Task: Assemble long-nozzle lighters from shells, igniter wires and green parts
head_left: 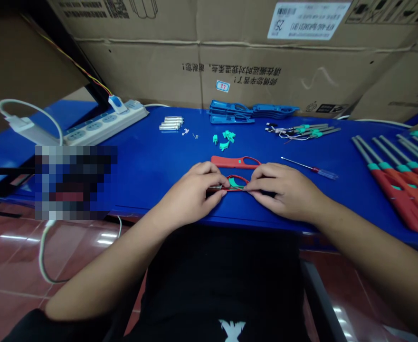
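Observation:
Near the table's front edge, a red lighter casing half [247, 179] lies between my hands, with a green trigger [234, 182] set in its loop. My left hand [196, 190] is closed on its left part, where a clear tube-like piece [214, 188] partly shows beneath the fingers. The fingertips of my right hand [283, 190] are pinched on the casing's right end, beside the trigger; a thin wire may run there, but it is too small to be sure. Just behind lies the other red casing half [226, 162], its left end close to my left knuckles.
Behind are blue casing halves [232, 118], green triggers [227, 137], clear tanks [171, 124] and wired metal nozzles [316, 130]. A screwdriver [312, 168] lies right of centre. Several red lighters [401, 194] fill the right side; a power strip [102, 126] stands left, before a cardboard box [152, 61].

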A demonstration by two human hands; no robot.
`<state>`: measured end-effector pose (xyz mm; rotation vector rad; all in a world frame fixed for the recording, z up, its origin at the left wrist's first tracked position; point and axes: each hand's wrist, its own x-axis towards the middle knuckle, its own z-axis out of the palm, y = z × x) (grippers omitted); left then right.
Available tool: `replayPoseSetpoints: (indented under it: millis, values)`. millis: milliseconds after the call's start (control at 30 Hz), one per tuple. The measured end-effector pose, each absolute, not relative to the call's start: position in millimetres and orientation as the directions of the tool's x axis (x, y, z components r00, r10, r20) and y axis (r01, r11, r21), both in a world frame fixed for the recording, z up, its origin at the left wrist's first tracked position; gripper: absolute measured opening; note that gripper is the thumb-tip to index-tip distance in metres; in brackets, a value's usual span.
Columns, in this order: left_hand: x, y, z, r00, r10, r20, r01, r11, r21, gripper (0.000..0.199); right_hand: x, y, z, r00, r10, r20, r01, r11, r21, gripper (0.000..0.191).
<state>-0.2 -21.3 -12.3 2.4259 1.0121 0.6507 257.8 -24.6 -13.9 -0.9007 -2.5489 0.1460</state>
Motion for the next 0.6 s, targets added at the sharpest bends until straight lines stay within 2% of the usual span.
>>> replayPoseSetpoints:
  millis: [333,600]
  values:
    - [-2.6,-16.5,-12.8,0.662,0.718,0.217,0.501,-0.638,0.584,0.013,250.1,-25.0,-8.3,-0.579,0.763,0.288,0.588,0.635,-0.5,0.011]
    - [-2.7,-15.9,-11.2,0.654,0.719,0.236,0.478,-0.634,0.608,0.014,249.3,-24.6,-10.8,-0.601,0.724,0.339,0.539,0.68,-0.497,0.015]
